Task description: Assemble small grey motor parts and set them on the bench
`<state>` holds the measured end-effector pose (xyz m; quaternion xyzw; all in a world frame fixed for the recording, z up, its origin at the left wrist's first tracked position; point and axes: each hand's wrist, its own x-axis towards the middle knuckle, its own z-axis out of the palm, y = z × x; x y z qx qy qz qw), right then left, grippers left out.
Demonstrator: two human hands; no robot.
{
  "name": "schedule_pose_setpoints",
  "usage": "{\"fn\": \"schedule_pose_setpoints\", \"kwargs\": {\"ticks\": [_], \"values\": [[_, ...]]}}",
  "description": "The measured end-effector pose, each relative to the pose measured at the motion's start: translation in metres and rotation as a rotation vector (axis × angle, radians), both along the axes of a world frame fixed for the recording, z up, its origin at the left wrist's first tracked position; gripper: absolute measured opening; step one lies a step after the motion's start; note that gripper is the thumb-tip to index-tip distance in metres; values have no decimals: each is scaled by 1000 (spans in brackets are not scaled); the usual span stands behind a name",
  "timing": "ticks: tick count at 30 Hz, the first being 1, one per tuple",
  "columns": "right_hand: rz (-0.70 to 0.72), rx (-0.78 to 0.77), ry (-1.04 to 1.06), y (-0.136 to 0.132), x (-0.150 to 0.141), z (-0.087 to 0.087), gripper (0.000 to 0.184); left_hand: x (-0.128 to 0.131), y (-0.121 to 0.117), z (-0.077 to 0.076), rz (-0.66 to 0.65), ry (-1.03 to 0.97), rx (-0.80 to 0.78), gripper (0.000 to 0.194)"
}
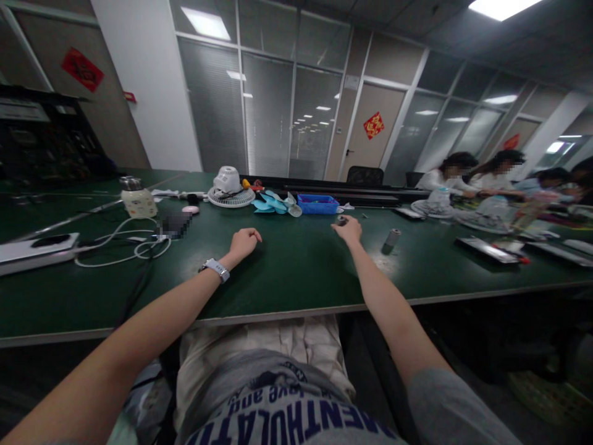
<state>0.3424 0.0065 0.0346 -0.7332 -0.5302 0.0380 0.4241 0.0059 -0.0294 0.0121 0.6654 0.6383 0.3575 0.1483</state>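
Observation:
My right hand (351, 231) is over the table, its fingers closed on a small dark metal part (341, 220) whose exact kind I cannot make out; the fingers cover much of it. To the right of that hand, a short grey metal cylinder (393, 237) stands upright on the green table (296, 272). My left hand (243, 243) rests on the table with its fingers curled in, and no object shows in it. Beyond the hands lie light-blue fan blades (274, 203) and a blue plastic basket (317, 204).
A white fan head with its grille (230, 188) lies at the back. On the left are a cream bottle (139, 199), white cables (152, 247) and a white device (37, 250). At right, a silver-grey flat tray (486, 250) lies near several people seated farther along.

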Motion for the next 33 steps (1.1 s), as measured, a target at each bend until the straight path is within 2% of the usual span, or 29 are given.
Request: {"fn": "schedule_pose_setpoints", "kwargs": {"ticks": [2,6,8,10,13,17,22,27,30,33], "values": [[239,47,82,1,-39,-5,51,0,0,0,6,2,3,29],[742,41,273,-13,-115,-21,59,0,0,-1,29,6,19,29],[911,33,334,-22,-141,-28,63,-1,-1,-1,67,2,30,27],[1003,23,380,-29,-157,-33,65,-1,-2,0,102,-29,48,27],[1012,-17,455,-32,-165,-37,60,2,-6,3,76,-112,120,28],[1006,-90,564,-30,-165,-38,56,10,-13,7,-78,-205,274,28],[1024,-104,614,-29,-163,-40,55,16,-19,9,-215,-108,401,28],[958,-1,436,-37,-156,-39,44,16,-20,9,-217,-17,433,30],[892,63,283,-41,-152,-37,31,16,-21,10,-190,27,393,29],[886,91,193,-44,-150,-36,26,16,-22,11,-164,48,346,30]]}}
